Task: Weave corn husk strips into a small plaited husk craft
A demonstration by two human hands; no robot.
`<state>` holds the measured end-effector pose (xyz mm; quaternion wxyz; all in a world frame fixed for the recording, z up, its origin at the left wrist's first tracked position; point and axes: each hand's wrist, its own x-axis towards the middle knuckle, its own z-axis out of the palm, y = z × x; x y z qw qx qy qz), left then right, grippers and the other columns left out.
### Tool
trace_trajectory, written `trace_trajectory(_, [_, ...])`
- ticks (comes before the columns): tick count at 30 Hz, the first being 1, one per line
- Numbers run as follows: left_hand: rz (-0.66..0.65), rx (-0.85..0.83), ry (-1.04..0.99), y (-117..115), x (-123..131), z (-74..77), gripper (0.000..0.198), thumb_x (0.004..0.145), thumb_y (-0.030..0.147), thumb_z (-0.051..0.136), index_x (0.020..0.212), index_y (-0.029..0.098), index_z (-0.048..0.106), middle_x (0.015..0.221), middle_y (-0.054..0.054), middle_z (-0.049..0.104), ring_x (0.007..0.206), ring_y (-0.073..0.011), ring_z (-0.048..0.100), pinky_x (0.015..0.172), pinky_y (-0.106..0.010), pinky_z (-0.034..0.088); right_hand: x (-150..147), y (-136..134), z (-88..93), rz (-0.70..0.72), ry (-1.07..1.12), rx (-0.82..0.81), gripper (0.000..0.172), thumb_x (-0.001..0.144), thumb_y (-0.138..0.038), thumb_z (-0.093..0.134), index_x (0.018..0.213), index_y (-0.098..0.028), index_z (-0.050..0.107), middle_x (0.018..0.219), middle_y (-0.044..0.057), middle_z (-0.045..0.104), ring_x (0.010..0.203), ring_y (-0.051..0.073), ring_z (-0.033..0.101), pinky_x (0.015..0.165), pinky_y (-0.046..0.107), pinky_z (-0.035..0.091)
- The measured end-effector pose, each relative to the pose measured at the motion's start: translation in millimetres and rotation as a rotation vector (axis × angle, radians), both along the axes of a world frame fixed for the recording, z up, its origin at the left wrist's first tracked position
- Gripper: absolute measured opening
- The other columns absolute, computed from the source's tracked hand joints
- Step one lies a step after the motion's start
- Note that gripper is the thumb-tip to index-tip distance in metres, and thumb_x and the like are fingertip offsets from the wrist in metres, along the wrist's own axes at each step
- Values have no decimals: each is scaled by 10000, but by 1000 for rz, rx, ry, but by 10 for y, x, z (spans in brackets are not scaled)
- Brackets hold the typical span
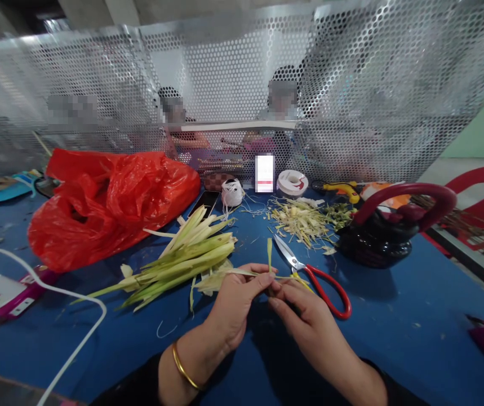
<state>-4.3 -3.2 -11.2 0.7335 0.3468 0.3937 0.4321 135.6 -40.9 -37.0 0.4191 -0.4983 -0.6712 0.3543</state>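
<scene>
In the head view, my left hand and my right hand meet above the front middle of the table. Both pinch a thin pale-green corn husk strip; one piece stands upright between the fingertips and other ends stick out sideways. How the strips cross is hidden by my fingers. Just left of my left hand lies a pile of green and cream corn husks. Beside my right hand are red-handled scissors, blades pointing away, with something yellow partly under my fingers.
Around the blue table are a red plastic bag, white string ball, tape roll, husk scraps, a dark red-handled pot, a white cable and a purple power strip. Behind a perforated screen sit people.
</scene>
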Motion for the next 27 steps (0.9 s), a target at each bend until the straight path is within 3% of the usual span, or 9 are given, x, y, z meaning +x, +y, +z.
trace_trajectory(5, [58,17,43,0,26,-56,189,680,250,778,788,129,681,627,-15,676,669,-129,602,737,-245,457,9,15,18,55,1,17,163,902,-238,528,770,-193,613,904,66,637,908,215,574,831,343,437])
trace_trajectory(8, [50,-7,31,11,9,-42,234,702,314,776,828,136,693,648,-9,675,659,-124,603,699,-233,462,9,60,3,0,62,-64,269,903,-344,528,690,-191,590,758,37,606,761,192,565,711,318,446])
trace_trajectory(12, [10,8,-9,29,-14,-5,296,749,413,738,819,127,704,638,-15,665,636,-117,605,719,-242,483,19,118,26,-151,392,-253,315,812,-499,634,761,-189,616,748,30,646,732,190,608,680,301,475])
trace_trajectory(15, [-29,-6,34,32,-8,-2,280,655,341,823,784,126,699,608,-1,650,589,-101,584,671,-227,476,41,128,83,-229,572,-297,308,745,-473,722,824,-188,634,719,16,668,693,172,627,685,287,492])
trace_trajectory(20, [-27,11,129,33,-2,-18,242,662,316,813,756,132,687,575,3,642,563,-97,577,628,-217,460,69,105,133,-148,461,-351,241,754,-407,719,767,-176,653,661,6,657,574,129,577,561,241,460])
trace_trajectory(23, [-12,22,145,28,-11,-12,242,649,301,818,768,130,692,608,-4,659,576,-99,586,619,-215,460,75,100,126,-77,375,-325,226,810,-407,645,806,-180,650,700,6,658,587,135,589,567,249,467])
trace_trajectory(27, [-12,3,147,20,-12,16,257,610,279,838,768,128,702,655,-12,673,586,-99,582,605,-216,463,89,95,119,4,180,-283,255,863,-369,578,685,-187,596,578,-18,585,569,132,551,561,245,425])
